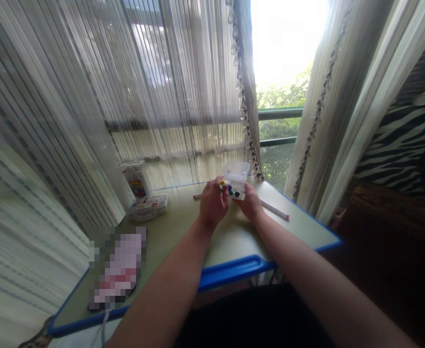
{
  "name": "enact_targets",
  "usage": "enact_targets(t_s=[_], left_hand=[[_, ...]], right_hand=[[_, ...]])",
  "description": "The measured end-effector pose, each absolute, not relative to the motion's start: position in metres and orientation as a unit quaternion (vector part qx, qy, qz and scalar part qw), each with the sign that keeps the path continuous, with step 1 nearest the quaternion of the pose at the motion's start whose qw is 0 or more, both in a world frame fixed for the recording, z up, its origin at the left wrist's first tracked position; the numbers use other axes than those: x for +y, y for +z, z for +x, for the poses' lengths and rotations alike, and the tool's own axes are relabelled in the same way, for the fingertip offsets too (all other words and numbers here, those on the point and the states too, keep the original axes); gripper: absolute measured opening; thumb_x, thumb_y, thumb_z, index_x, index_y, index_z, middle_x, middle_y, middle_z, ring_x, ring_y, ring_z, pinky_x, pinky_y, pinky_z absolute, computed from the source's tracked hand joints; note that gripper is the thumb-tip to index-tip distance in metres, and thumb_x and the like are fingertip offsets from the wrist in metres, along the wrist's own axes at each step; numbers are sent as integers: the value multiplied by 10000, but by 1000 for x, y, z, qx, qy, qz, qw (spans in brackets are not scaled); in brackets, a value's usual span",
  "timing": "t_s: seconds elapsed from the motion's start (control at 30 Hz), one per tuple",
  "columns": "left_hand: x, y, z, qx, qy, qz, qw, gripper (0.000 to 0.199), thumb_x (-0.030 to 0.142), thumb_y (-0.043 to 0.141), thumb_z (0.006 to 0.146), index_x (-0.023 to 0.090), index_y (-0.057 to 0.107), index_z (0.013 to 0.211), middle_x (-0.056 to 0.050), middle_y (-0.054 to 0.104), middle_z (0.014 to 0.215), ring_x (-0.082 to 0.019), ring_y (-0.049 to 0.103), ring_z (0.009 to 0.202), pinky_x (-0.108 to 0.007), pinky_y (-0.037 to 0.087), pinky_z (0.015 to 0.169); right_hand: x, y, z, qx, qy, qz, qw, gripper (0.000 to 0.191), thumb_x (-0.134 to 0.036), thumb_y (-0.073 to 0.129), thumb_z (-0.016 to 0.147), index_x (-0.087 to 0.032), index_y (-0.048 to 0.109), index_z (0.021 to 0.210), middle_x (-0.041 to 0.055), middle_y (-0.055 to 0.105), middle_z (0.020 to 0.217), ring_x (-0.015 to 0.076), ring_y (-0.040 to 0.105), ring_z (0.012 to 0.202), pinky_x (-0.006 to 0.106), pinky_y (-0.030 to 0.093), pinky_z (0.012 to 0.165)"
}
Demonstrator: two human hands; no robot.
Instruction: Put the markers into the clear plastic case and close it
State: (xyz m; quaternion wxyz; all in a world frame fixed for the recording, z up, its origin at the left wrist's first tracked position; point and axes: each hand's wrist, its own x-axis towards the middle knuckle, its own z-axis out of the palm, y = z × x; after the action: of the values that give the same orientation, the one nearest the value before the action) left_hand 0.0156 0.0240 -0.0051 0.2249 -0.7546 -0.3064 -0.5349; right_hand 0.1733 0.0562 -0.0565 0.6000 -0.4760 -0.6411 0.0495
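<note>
Right hand [250, 202] grips open clear-plastic box [236, 169] near far edge of pale-green desk [306, 234]; left hand [214, 202] against box, grip unclear.

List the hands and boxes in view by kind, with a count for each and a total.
Hands: 2 (left hand, right hand)
Clear box at the hands: 1
Boxes at the table's left: 2 (upright box, flat box)
Total: 5
</note>
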Motion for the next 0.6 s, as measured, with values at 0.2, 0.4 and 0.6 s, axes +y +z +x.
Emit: enact_targets(t_s=[0.2, 0.4, 0.6], left_hand=[[21, -4, 16, -325, -521, -762, 205, 343, 237, 436, 913, 161, 412, 1247, -131, 626, 1079, -226, 602, 1010, -384, 497, 899], [19, -2, 16, -328, -516, -764, 204, 279, 247, 452, 906, 170, 466, 1173, -118, 631, 1042, -223, 592, 1000, -375, 490, 893], [15, 1, 15, -332, -498, -775, 202, 216, 325, 392, 943, 185, 527, 1036, -103, 635, 951, -225, 592, 941, -369, 484, 834]], right_hand=[[58, -57, 173, -644, 48, -470, 601, 486, -292, 680, 692, -180, 567, 1152, 118, 630, 1109, 277, 597, 995, 447, 508, 887], [63, -61, 174, -646, 50, -455, 610, 521, -290, 684, 687, -165, 556, 1176, 140, 620, 1132, 291, 601, 1010, 467, 509, 891], [64, -62, 175, -651, 36, -460, 603, 523, -278, 690, 680, -190, 554, 1177, 130, 622, 1131, 294, 601, 1017, 474, 516, 881]])
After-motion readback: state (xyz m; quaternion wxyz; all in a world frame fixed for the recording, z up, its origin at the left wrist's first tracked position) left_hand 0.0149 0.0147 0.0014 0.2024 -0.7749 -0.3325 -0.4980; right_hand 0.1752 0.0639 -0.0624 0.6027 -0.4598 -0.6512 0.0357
